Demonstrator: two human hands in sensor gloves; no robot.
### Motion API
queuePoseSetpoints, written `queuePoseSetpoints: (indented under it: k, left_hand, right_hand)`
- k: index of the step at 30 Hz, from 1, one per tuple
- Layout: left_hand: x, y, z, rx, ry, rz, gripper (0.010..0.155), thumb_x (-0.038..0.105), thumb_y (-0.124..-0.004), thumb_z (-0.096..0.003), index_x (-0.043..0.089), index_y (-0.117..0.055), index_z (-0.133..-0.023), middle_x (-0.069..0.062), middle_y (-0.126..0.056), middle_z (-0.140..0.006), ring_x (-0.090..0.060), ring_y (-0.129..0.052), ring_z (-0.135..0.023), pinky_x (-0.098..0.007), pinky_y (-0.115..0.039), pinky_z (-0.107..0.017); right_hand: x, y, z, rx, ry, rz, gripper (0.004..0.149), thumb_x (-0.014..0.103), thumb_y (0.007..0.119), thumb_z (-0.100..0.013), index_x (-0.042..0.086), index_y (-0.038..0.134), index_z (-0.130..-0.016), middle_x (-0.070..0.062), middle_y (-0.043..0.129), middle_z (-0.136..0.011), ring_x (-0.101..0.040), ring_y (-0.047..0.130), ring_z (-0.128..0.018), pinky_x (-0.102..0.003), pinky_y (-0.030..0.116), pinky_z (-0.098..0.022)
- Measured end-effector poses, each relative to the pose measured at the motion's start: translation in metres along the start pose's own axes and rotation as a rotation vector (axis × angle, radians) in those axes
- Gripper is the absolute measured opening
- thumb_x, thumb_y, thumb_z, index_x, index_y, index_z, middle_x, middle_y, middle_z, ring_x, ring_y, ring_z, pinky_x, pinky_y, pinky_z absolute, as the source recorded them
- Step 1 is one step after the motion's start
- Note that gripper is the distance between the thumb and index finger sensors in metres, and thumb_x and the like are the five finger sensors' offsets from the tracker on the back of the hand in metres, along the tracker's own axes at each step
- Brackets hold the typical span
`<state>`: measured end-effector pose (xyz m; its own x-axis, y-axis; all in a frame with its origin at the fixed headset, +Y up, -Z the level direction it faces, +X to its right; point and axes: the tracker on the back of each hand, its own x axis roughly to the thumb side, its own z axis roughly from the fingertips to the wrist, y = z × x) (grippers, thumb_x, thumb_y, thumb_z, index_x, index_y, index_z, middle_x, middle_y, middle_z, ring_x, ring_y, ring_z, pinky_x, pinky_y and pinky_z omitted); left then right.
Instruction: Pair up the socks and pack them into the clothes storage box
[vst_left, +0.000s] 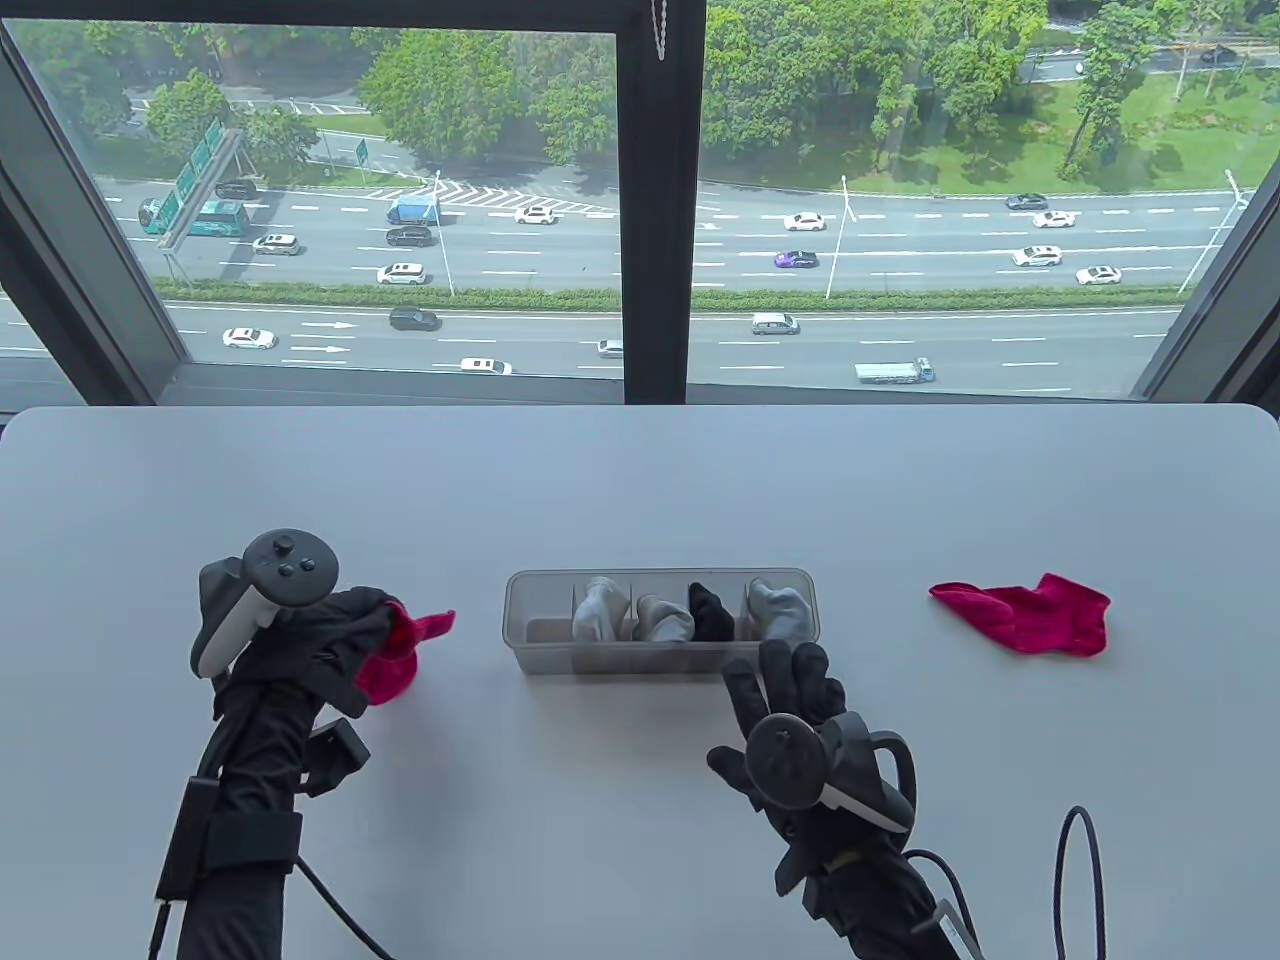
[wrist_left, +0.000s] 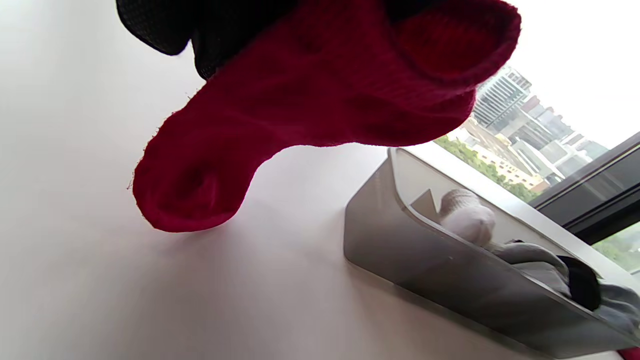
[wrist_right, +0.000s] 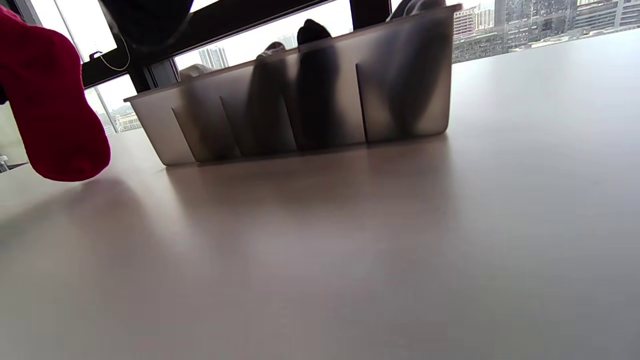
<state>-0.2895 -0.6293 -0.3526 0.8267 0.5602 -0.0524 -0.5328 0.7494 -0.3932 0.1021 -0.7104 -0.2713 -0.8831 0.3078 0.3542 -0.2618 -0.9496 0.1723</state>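
The left hand (vst_left: 300, 630) grips one red sock (vst_left: 395, 655) left of the storage box (vst_left: 560, 640); its mate (vst_left: 1030, 615) lies well apart, right. The right hand (vst_left: 790, 700), fingers seemingly straight, holds nothing; boxing the held sock alone would split the pair.

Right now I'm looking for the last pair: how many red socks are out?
2: one red knitted sock held by the left hand, one red sock flat on the white table, right of the box.

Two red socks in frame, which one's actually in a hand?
The red sock left of the storage box: the held red sock, gripped by the left hand and hanging clear. The other red sock lies flat on the table, far right, untouched.
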Motion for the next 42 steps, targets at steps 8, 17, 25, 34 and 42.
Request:
queuePoseSetpoints:
  k: [8, 17, 25, 34, 42]
  left_hand:
    - [0.104, -0.098, 0.021, -0.3, -0.344, 0.111, 0.048, 0.03, -0.058, -0.0573, 0.009, -0.078, -0.095, -0.023, -0.086, -0.098, -0.048, -0.086, -0.087, -0.061, -0.07, -0.065]
    - [0.118, -0.165, 0.008, -0.3, -0.5, 0.331, 0.081, 0.054, -0.071, -0.052, 0.011, -0.038, -0.112, -0.024, -0.039, -0.12, -0.053, -0.046, -0.108, -0.071, -0.046, -0.074]
    - [0.11, -0.153, 0.018, 0.094, -0.497, 0.36, 0.041, 0.025, -0.066, -0.0579, 0.005, -0.078, -0.092, -0.021, -0.102, -0.073, -0.037, -0.107, -0.057, -0.053, -0.087, -0.048]
    - [0.1, -0.19, -0.01, -0.01, -0.168, -0.11, 0.062, 0.039, -0.064, -0.0577, 0.019, -0.046, -0.114, -0.023, -0.048, -0.119, -0.053, -0.047, -0.109, -0.073, -0.045, -0.074]
    - [0.081, -0.149, 0.005, 0.209, -0.029, -0.477, 0.071, 0.048, -0.054, -0.058, 0.035, -0.009, -0.112, 0.003, 0.009, -0.117, -0.027, 0.015, -0.111, -0.064, 0.005, -0.075]
  right_hand:
    - [0.028, -0.017, 0.011, -0.094, -0.222, -0.451, 0.095, 0.052, 0.072, -0.054, 0.021, 0.002, -0.111, -0.021, 0.001, -0.119, -0.057, 0.008, -0.104, -0.068, 0.025, -0.076]
    - [-0.012, -0.022, 0.016, -0.337, 0.01, -0.525, 0.04, 0.041, 0.076, -0.056, 0.021, 0.072, -0.092, 0.003, 0.098, -0.07, -0.021, 0.098, -0.071, -0.046, 0.079, -0.063]
    - [-0.016, -0.013, 0.014, -0.239, 0.085, -0.799, 0.039, 0.039, 0.074, -0.057, 0.013, 0.08, -0.086, 0.002, 0.105, -0.058, -0.021, 0.104, -0.06, -0.048, 0.079, -0.06]
    - [-0.03, 0.031, -0.007, 0.052, 0.246, -0.55, 0.065, 0.038, 0.061, -0.063, 0.006, 0.037, -0.114, -0.037, 0.048, -0.114, -0.059, 0.04, -0.101, -0.07, 0.047, -0.07]
    - [0.001, 0.042, -0.01, 0.313, 0.066, -0.181, 0.064, 0.041, 0.054, -0.063, 0.011, 0.037, -0.116, -0.03, 0.029, -0.121, -0.053, 0.015, -0.104, -0.074, 0.025, -0.069]
